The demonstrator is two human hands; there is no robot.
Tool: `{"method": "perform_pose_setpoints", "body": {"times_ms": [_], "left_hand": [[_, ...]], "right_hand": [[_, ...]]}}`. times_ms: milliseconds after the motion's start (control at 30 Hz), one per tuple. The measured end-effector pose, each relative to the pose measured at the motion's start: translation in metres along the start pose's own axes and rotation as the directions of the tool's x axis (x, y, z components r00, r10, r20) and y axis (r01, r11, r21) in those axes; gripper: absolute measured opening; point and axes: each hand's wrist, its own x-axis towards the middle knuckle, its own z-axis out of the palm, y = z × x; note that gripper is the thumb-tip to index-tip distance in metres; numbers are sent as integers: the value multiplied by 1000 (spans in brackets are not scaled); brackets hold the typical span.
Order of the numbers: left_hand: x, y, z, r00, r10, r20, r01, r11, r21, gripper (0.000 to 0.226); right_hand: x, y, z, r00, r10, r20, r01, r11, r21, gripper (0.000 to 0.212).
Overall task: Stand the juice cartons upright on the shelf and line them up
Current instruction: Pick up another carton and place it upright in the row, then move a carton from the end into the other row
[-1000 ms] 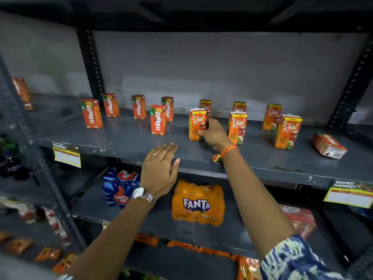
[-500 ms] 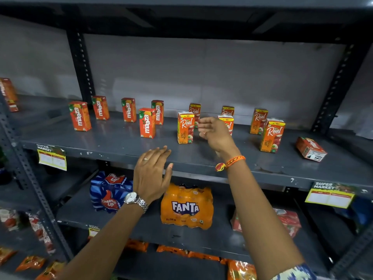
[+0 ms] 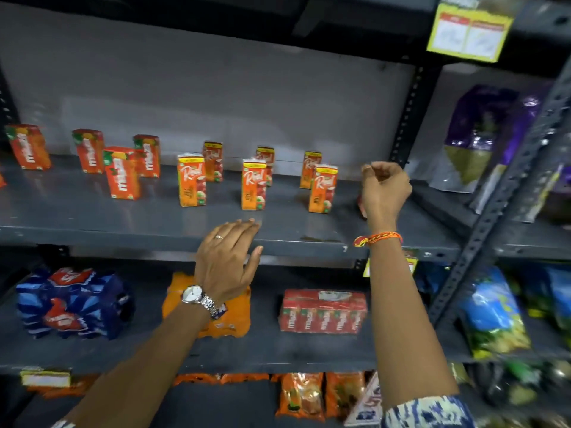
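Note:
Several orange juice cartons stand upright on the grey shelf [image 3: 123, 217]: Maaza cartons [image 3: 122, 173] on the left, Real cartons [image 3: 254, 185] in two loose rows in the middle, the rightmost one [image 3: 323, 189] near my right hand. My right hand [image 3: 384, 193] hovers at the shelf's right end with fingers curled. It covers the fallen carton [image 3: 361, 204], of which only a red sliver shows by the wrist. My left hand [image 3: 228, 261] rests flat on the shelf's front edge, fingers spread, holding nothing.
A perforated upright post [image 3: 404, 118] stands just behind my right hand. Purple bags [image 3: 488, 134] fill the bay to the right. The lower shelf holds a blue soda pack [image 3: 71, 304], an orange soda pack [image 3: 236, 322] and a red Maaza multipack [image 3: 323, 312].
My right hand left the middle Real cartons and moved right, over the fallen carton. The view swung to the right. My left hand stayed at the shelf edge.

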Motion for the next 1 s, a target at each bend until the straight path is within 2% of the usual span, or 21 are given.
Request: {"method": "perform_pose_setpoints", "body": {"times_ms": [133, 267, 367, 533, 633, 733, 800, 867, 933, 1000], "left_hand": [[-2, 0, 9, 999, -15, -35, 16, 1000, 11, 43], [-4, -5, 10, 999, 25, -39, -23, 999, 40, 45], [-5, -6, 11, 999, 20, -27, -19, 999, 38, 46], [-5, -7, 11, 1000, 21, -10, -20, 999, 43, 47], [-5, -7, 11, 1000, 11, 3, -11, 999, 49, 46], [-5, -6, 10, 1000, 6, 2, -6, 999, 48, 46], [-5, -5, 10, 1000, -1, 8, 0, 999, 46, 47], [-5, -5, 9, 1000, -9, 20, 8, 999, 42, 47], [-5, -4, 8, 999, -19, 33, 18, 999, 38, 47], [-5, -2, 6, 999, -30, 44, 28, 999, 30, 46]], "right_hand": [[28, 39, -20, 993, 113, -39, -119, 949, -292, 23], [36, 51, -18, 947, 301, 115, -185, 799, -572, 58], [36, 51, -15, 914, 351, 202, -163, 775, -610, 52], [24, 33, -11, 911, 357, 206, -138, 734, -665, 49], [25, 31, -13, 900, 359, 245, -142, 775, -616, 46], [30, 36, -20, 890, 378, 254, -204, 830, -518, 32], [32, 39, -22, 863, 422, 278, -319, 881, -348, 22], [30, 37, -23, 805, 473, 358, -459, 879, -130, 24], [27, 33, -26, 791, 463, 401, -493, 869, -31, 15], [22, 28, -30, 808, 418, 415, -473, 880, 34, 6]]}}
